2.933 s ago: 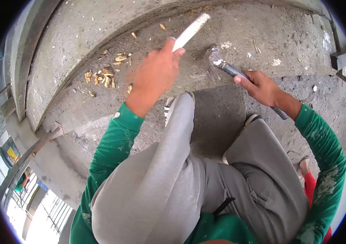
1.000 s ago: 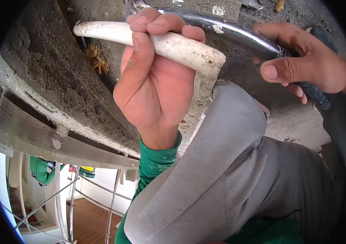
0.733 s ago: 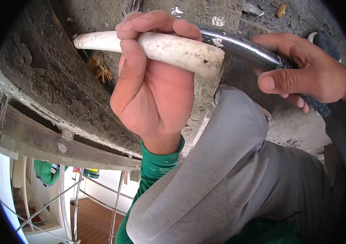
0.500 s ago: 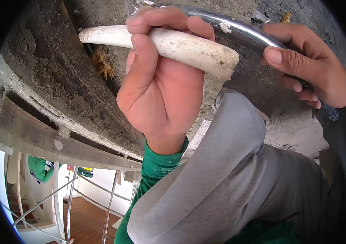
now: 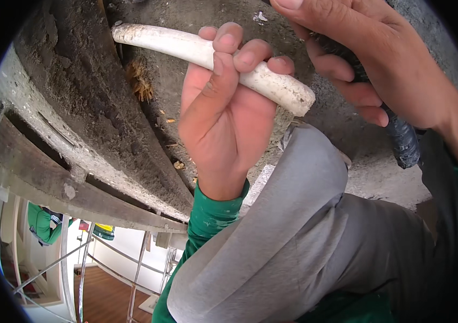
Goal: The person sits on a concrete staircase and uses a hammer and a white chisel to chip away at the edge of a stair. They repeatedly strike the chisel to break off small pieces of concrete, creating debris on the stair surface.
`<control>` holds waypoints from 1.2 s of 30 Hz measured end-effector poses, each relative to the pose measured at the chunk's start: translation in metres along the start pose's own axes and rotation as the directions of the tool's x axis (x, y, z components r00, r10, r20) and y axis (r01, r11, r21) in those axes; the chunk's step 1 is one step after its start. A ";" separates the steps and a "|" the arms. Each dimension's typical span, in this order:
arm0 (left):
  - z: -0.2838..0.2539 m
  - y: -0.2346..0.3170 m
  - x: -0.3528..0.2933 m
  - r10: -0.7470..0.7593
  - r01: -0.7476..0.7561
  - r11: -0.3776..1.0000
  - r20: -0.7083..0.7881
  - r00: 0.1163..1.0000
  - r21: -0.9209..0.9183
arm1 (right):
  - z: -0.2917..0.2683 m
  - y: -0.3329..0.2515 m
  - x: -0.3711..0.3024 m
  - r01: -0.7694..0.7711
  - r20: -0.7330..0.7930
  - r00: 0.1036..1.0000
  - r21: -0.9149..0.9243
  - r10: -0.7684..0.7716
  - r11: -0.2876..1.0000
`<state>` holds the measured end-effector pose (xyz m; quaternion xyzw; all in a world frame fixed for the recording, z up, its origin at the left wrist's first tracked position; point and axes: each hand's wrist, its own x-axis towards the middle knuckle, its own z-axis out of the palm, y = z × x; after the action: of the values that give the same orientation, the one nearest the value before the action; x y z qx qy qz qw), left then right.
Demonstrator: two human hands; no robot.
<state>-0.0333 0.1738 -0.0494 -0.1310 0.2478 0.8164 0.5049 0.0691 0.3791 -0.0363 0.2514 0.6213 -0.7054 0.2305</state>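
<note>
My left hand [image 5: 229,113] is closed around a dirty white pipe [image 5: 169,44], the thumb and fingers wrapped about its middle. The pipe slants from upper left down to the right, and its rough right end is above my grey-clad knee. Its left end meets the edge of a dark, mortar-crusted plank [image 5: 78,91]; whether it touches cannot be told. My right hand [image 5: 380,59], raised at the upper right, grips a tool's black textured handle [image 5: 404,142]. The rest of that tool is hidden by the hand or out of the picture.
Splintered wood [image 5: 140,81] sticks out beside the plank over rough concrete [image 5: 178,13]. At the left runs a slotted ledge [image 5: 40,156]. Lower down past it are thin metal scaffold bars [image 5: 81,269], a brown floor [image 5: 110,293] and another person in green [image 5: 43,223].
My right hand has risen toward the upper edge, lifting the tool; its shiny metal shaft, earlier beside my left hand, has left view. My left hand and the pipe have shifted slightly.
</note>
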 end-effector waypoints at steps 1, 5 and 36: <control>-0.002 0.000 0.000 0.009 -0.009 1.000 -0.006 1.000 0.007 | 0.003 0.002 0.002 0.026 -0.002 1.000 -0.018 -0.026 1.000; 0.002 0.002 -0.001 0.024 -0.023 1.000 -0.041 0.999 0.018 | 0.011 0.002 0.000 0.116 -0.016 0.993 -0.093 -0.118 0.989; 0.015 -0.003 0.013 0.074 -0.067 0.996 -0.130 0.989 0.061 | 0.000 -0.013 0.021 0.260 -0.006 0.963 -0.232 -0.269 0.937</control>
<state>-0.0356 0.1930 -0.0434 -0.1618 0.3082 0.8159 0.4617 0.0446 0.3806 -0.0398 0.1506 0.7309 -0.6487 0.1491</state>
